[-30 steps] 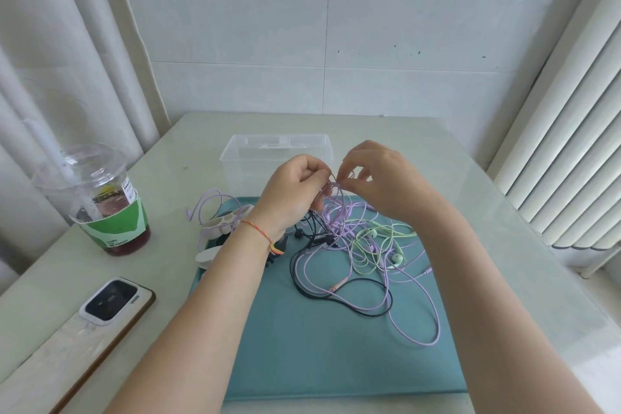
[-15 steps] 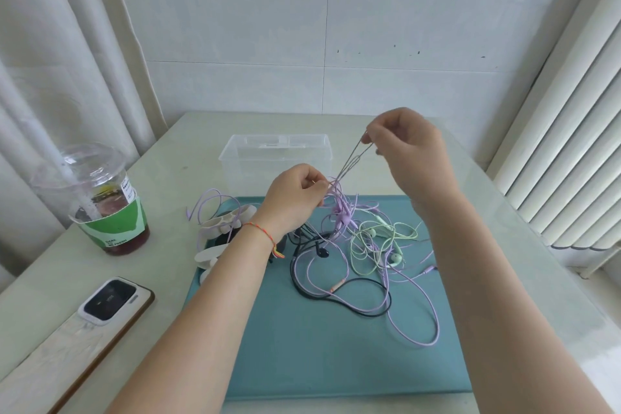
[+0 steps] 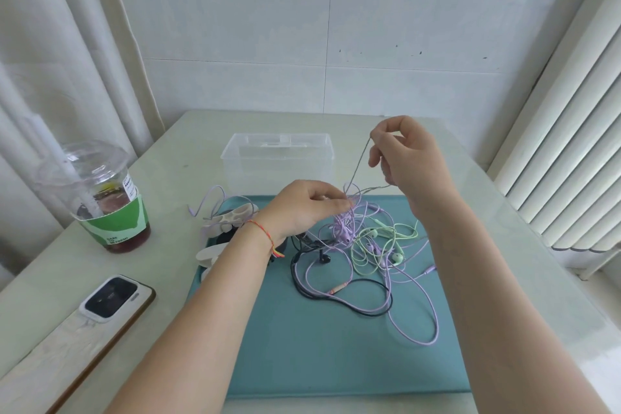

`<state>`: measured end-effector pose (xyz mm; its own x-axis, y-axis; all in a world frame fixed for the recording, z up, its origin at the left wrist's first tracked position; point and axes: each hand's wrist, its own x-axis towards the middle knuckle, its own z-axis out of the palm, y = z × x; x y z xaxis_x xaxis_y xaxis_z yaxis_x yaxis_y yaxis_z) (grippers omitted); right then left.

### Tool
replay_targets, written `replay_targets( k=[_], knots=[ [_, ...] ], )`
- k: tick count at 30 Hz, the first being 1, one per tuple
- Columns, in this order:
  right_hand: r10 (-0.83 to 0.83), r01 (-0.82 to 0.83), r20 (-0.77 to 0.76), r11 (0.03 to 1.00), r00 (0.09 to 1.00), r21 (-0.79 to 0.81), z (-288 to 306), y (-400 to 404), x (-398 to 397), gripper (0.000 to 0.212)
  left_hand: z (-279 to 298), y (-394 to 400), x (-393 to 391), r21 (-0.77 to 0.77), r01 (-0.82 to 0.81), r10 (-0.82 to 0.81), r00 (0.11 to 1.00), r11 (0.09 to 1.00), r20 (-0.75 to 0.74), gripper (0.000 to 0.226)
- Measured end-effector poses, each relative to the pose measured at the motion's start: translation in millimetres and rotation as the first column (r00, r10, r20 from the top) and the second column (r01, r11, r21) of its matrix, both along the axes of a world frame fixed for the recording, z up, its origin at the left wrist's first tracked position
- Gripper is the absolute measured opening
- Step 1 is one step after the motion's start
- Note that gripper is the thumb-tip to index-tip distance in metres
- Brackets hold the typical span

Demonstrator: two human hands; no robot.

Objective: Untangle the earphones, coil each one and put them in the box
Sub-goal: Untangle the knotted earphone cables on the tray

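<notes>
**Pulling a purple strand up out of the earphone tangle**

Spreading across the pale table (image 3: 524, 245) is a teal mat (image 3: 319, 356), the largest thing on it, with the knot of earphones (image 3: 361, 247) heaped on its far half. Behind the mat's far edge stands the clear plastic box (image 3: 279, 158), open at the top, nothing visible inside. At the table's left stands a lidded plastic cup (image 3: 100, 198) with a green sleeve and dark drink, and nearer the camera a phone (image 3: 107, 299) lies camera side up on a light board (image 3: 64, 356).

The tangle mixes purple, pale green and black cords; a long purple loop (image 3: 426, 323) trails toward the near right, and a black loop (image 3: 339, 299) lies beneath it. More purple cord and white pieces sit at the mat's far left corner.

The left hand (image 3: 302, 208), a red thread at its wrist, pinches the top of the knot with curled fingers. The right hand (image 3: 408, 158) is raised above it, thumb and forefinger pinching one thin purple strand (image 3: 359, 165) drawn taut between the hands.
</notes>
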<state>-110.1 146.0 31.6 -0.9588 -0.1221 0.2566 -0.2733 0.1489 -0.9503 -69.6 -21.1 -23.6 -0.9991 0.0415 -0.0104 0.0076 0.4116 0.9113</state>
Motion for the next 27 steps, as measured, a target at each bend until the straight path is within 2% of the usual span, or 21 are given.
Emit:
replay_targets(
  k=[2,3,5,7,10,14,16,20,24,27],
  knots=[
    [-0.039,0.040,-0.007,0.989,0.999,0.140,-2,2,-2,0.010,-4,-1,-3,-0.020,-0.080,0.079,0.996,0.997,-0.042,0.008],
    [-0.049,0.053,-0.020,0.964,0.999,0.261,-4,3,-4,0.015,-4,-1,-4,-0.013,-0.135,0.134,0.989,0.991,-0.064,0.006],
    [-0.025,0.063,-0.078,0.845,0.997,0.531,-8,5,-7,0.022,-5,-1,-6,-0.016,-0.193,0.190,0.977,0.981,-0.099,0.008],
    [0.040,0.059,-0.133,0.747,0.990,0.662,-12,2,-7,0.027,-5,0,-5,-0.046,-0.200,0.194,0.975,0.979,-0.113,0.010],
    [0.175,-0.013,-0.179,0.749,0.968,0.663,-10,-3,0,0.042,-7,0,-6,-0.077,-0.209,0.198,0.972,0.975,-0.124,0.009],
    [0.257,-0.173,-0.093,0.834,0.962,0.523,-1,-6,10,0.034,-8,0,-6,-0.137,-0.216,0.192,0.967,0.967,-0.166,0.011],
    [0.256,-0.138,-0.122,0.797,0.959,0.588,-3,-7,10,0.022,-7,1,-5,-0.144,-0.206,0.180,0.968,0.968,-0.174,0.010],
    [0.275,-0.098,-0.115,0.654,0.954,0.750,-11,-5,6,0.022,-7,3,-5,-0.147,-0.168,0.145,0.977,0.975,-0.153,0.009],
    [0.293,-0.088,-0.118,0.603,0.949,0.793,-11,-4,2,0.013,-6,1,-5,-0.121,-0.154,0.135,0.979,0.981,-0.156,0.009],
    [0.268,-0.056,-0.135,0.601,0.954,0.797,-11,-7,3,0.013,-6,2,-6,-0.126,-0.156,0.136,0.979,0.980,-0.152,0.010]
  ],
)
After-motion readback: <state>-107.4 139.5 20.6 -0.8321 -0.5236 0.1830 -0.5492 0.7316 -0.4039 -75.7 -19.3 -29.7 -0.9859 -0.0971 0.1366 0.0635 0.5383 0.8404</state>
